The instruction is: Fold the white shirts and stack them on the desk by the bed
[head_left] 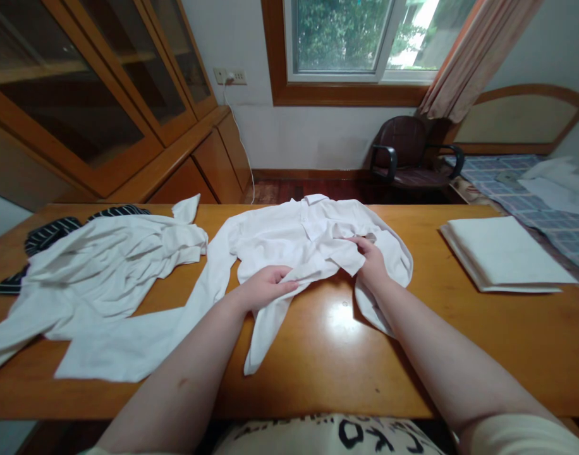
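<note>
A white long-sleeved shirt [275,230] lies rumpled across the middle of the wooden table, its collar at the far edge. One sleeve stretches out to the left and the other bends round on the right. My left hand [268,285] grips the near edge of the shirt, thumb on top and fingers partly hidden in the cloth. Further right, my right hand [371,262] pinches another part of the shirt's front, where the fabric is bunched and lifted. A corner of the hem hangs down between the hands and the table.
Another crumpled white shirt [114,265] lies at the left, over black striped cloth [52,234]. A stack of folded white cloth or board [502,253] sits at the right on the wooden table [318,373]. Beyond are a cabinet [176,145], a chair [406,151] and a bed [502,183].
</note>
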The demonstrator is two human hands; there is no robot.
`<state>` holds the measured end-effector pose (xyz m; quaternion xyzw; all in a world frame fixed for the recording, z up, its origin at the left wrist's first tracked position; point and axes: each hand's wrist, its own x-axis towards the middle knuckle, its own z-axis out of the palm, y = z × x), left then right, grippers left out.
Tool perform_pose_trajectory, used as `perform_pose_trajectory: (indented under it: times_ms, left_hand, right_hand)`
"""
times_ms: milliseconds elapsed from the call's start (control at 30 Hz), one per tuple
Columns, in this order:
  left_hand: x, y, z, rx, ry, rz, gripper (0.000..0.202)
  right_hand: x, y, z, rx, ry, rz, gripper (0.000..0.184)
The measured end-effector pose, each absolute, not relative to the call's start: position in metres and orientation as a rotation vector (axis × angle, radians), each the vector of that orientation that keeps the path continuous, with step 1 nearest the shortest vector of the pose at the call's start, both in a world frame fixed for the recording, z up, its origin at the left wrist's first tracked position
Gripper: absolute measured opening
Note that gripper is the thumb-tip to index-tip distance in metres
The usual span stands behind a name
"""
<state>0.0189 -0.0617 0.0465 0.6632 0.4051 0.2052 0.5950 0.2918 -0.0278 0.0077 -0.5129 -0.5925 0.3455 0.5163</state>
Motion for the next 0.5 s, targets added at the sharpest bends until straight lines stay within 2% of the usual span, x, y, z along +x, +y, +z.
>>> perform_pose_trajectory:
  times_ms: [133,267,400,500]
  left_hand:
    - [0.008,-0.06,0.05,1.355,0.992,0.636,0.039]
    - [0.005,-0.06,0.053,1.221,1.025,0.755,0.04]
    - [0.006,-0.061,0.051,1.172,1.066,0.849,0.043]
    - [0.006,-0.061,0.049,1.206,1.067,0.852,0.043]
  right_hand:
    - [0.3,-0.019,0.005,-1.219,-1.062,0.854,0.023]
    - [0.305,-0.011,-0.002,-1.226,-0.965,0.805,0.031]
    - [0.308,-0.009,-0.016,-1.314,-1.31,0.742,0.025]
    - [0.308,-0.007,-0.028,-1.359,-1.63,0.702,0.027]
